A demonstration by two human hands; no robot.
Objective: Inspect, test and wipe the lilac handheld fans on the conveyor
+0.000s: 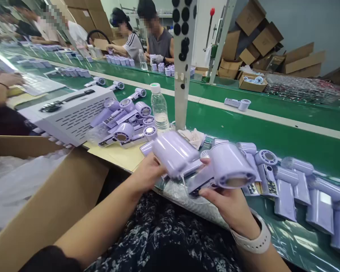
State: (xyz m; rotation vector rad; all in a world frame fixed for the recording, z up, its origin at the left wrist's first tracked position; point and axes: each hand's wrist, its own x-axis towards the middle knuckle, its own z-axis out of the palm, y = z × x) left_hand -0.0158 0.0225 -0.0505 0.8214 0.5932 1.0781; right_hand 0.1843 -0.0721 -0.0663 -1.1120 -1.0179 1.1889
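Note:
In the middle of the head view, my left hand (149, 172) is closed on a glossy lilac fan part (175, 153), smooth and rounded and slightly blurred by motion. My right hand (229, 207) grips a lilac handheld fan (229, 166) by its handle, with the round head towards the upper right and dark inner parts showing along the handle. The two pieces are close together above the bench edge. A thin white wire hangs beneath them, over bubble wrap (192, 196). To the right lies a row of lilac handheld fans (286, 196), some with circuit boards showing.
Several more fans (124, 132) are heaped beside a white slotted metal box (70, 113). A plastic bottle (159, 107) stands near a perforated post (183, 68). At lower left is a cardboard box (51, 200). Co-workers sit across the green conveyor (272, 124).

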